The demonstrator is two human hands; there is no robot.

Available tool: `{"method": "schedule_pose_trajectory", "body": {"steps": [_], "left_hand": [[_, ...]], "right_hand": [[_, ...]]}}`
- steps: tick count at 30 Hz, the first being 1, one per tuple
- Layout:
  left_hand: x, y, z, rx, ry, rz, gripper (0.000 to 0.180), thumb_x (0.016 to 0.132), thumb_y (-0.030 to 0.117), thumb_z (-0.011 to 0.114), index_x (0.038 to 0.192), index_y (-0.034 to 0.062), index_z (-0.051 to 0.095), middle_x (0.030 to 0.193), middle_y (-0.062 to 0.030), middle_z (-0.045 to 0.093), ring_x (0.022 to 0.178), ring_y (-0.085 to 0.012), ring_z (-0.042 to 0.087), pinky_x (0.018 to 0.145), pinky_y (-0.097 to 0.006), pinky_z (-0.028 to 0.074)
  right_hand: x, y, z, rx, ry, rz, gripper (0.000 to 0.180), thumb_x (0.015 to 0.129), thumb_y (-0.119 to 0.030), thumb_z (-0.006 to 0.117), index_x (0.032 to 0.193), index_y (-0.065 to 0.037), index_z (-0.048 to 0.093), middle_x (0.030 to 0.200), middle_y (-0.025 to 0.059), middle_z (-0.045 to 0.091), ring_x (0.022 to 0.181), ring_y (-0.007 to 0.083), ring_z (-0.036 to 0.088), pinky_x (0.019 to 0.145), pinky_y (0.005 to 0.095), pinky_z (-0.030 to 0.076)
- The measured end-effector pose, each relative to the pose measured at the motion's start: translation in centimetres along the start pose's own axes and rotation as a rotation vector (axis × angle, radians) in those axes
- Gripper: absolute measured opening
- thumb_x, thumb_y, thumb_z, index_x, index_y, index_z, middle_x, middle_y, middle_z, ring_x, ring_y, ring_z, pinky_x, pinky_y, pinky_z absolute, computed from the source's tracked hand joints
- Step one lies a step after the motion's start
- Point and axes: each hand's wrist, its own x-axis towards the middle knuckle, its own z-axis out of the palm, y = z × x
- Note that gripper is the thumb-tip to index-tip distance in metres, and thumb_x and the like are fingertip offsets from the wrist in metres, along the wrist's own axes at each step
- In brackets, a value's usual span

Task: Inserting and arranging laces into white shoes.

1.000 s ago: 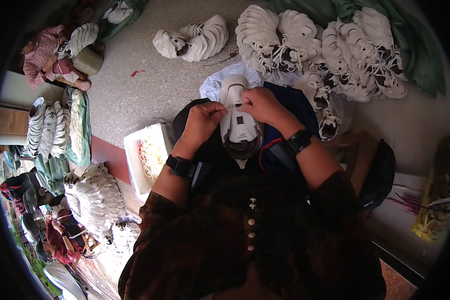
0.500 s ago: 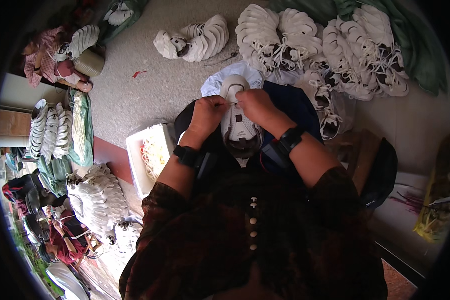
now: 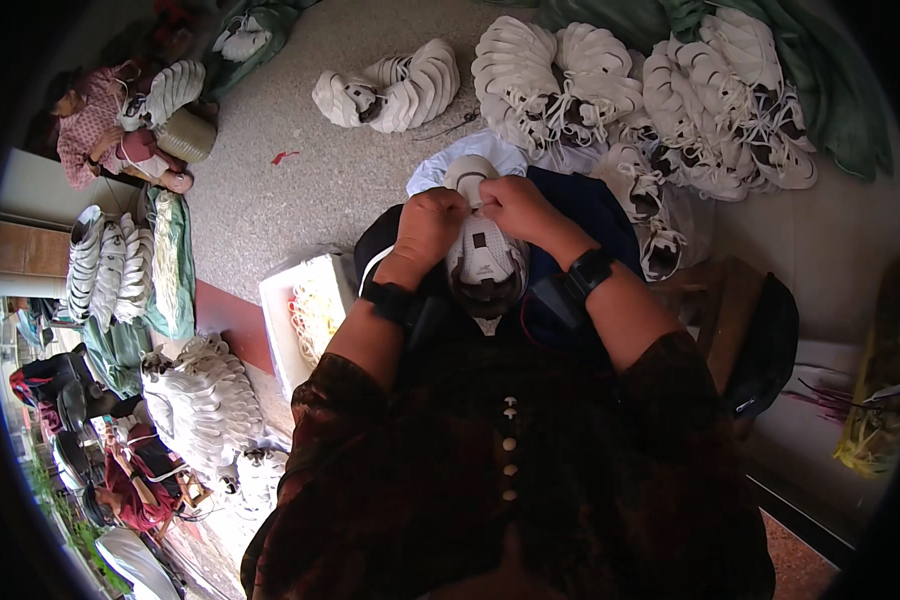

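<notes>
A white shoe upper (image 3: 485,262) with a dark heel opening lies on my lap, toe pointing away from me. My left hand (image 3: 428,222) grips its left side near the toe. My right hand (image 3: 515,205) pinches the top of the toe end, close against the left hand. Both wrists carry black bands. A dark blue cloth (image 3: 585,215) lies under the shoe upper.
A white box of laces (image 3: 305,310) stands at my left. Piles of white shoe uppers lie ahead (image 3: 390,90), at the far right (image 3: 690,90) and at the left (image 3: 205,400). Another person (image 3: 105,130) sits at the far left. A dark stool (image 3: 760,330) is at my right.
Both hands have shifted up the shoe upper toward its toe and drawn closer together. The shoe upper stays on my lap.
</notes>
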Motion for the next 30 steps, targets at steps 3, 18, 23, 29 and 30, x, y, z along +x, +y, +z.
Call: {"method": "schedule_pose_trajectory", "body": {"steps": [3, 18, 23, 29, 30], "left_hand": [[-0.4, 0.1, 0.5, -0.232, 0.04, -0.047, 0.006, 0.071, 0.007, 0.061, 0.075, 0.0056, 0.065, 0.073, -0.0117, 0.064, 0.068, -0.0245, 0.063, 0.064, -0.031, 0.05], [-0.1, -0.3, 0.8, -0.182, 0.013, -0.023, 0.006, 0.071, 0.006, 0.064, 0.075, 0.0021, 0.061, 0.07, -0.0112, 0.062, 0.065, -0.0199, 0.059, 0.062, -0.03, 0.047], [-0.2, 0.2, 0.1, -0.266, -0.036, -0.209, 0.009, 0.07, 0.008, 0.065, 0.073, 0.002, 0.06, 0.068, -0.0136, 0.06, 0.065, -0.0259, 0.06, 0.062, -0.033, 0.047], [0.3, 0.7, -1.3, -0.205, -0.164, -0.188, 0.014, 0.074, 0.01, 0.067, 0.077, -0.0007, 0.06, 0.067, -0.0058, 0.06, 0.063, -0.0122, 0.054, 0.062, -0.027, 0.046], [0.0, 0.5, -1.6, -0.229, -0.167, -0.175, 0.015, 0.074, 0.011, 0.067, 0.078, -0.001, 0.06, 0.068, -0.0059, 0.06, 0.063, -0.0116, 0.054, 0.062, -0.027, 0.046]], "right_hand": [[-0.6, -0.8, -0.2, -0.059, 0.028, -0.021, 0.014, 0.07, -0.011, 0.063, 0.077, -0.002, 0.054, 0.071, 0.0172, 0.058, 0.072, 0.0354, 0.059, 0.063, 0.0437, 0.045], [-0.5, -0.2, 0.1, -0.174, 0.038, -0.035, 0.015, 0.069, -0.011, 0.063, 0.077, -0.001, 0.055, 0.072, 0.0185, 0.058, 0.074, 0.0376, 0.058, 0.067, 0.0441, 0.046], [-0.2, -0.2, 0.2, -0.316, 0.026, -0.1, 0.01, 0.068, -0.007, 0.061, 0.076, -0.003, 0.057, 0.071, 0.0174, 0.059, 0.073, 0.0357, 0.059, 0.065, 0.0431, 0.047], [0.0, 0.5, -1.5, -0.453, -0.06, -0.351, 0.007, 0.07, -0.006, 0.056, 0.076, -0.006, 0.056, 0.07, 0.0153, 0.059, 0.07, 0.034, 0.059, 0.062, 0.0419, 0.046], [-0.1, 0.7, -2.0, -0.433, -0.082, -0.372, 0.005, 0.072, -0.007, 0.056, 0.076, -0.006, 0.055, 0.07, 0.0149, 0.059, 0.07, 0.0338, 0.059, 0.061, 0.0418, 0.046]]}}
